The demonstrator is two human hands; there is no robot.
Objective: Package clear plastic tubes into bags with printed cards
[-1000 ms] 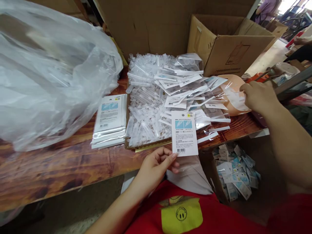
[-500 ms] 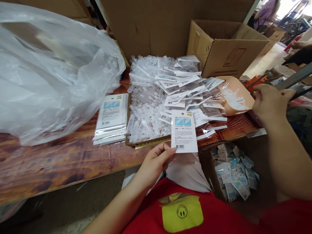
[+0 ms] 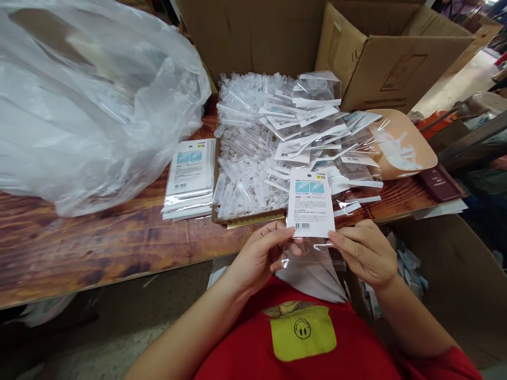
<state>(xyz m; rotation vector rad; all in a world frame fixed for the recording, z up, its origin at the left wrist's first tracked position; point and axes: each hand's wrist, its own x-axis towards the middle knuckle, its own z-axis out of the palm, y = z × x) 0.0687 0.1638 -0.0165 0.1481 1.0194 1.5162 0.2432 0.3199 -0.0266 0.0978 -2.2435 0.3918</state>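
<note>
Between both hands is a clear plastic packet (image 3: 311, 207) with a white printed card, blue pictures and a barcode. My left hand (image 3: 261, 256) pinches its lower left edge, thumb on the front. At the lower right edge, the fingers of my right hand (image 3: 366, 254) are closed on the same packet. Just beyond it lies a shallow carton (image 3: 253, 217) of small translucent plastic tubes (image 3: 243, 145). Several similar packets (image 3: 325, 134) are heaped over the carton's right side. A neat stack of flat carded packets (image 3: 189, 177) lies to the left.
A large translucent bag (image 3: 99, 116) covers the table's left side. An orange tray (image 3: 423, 145) with white pieces sits right, beside a dark red case (image 3: 439, 183). An open cardboard box (image 3: 400, 74) stands behind. Below the table edge, a carton (image 3: 447, 269) holds packets.
My right hand has come from beside the orange tray to the packet and now grips its right edge. My left hand keeps its hold. The view has shifted slightly.
</note>
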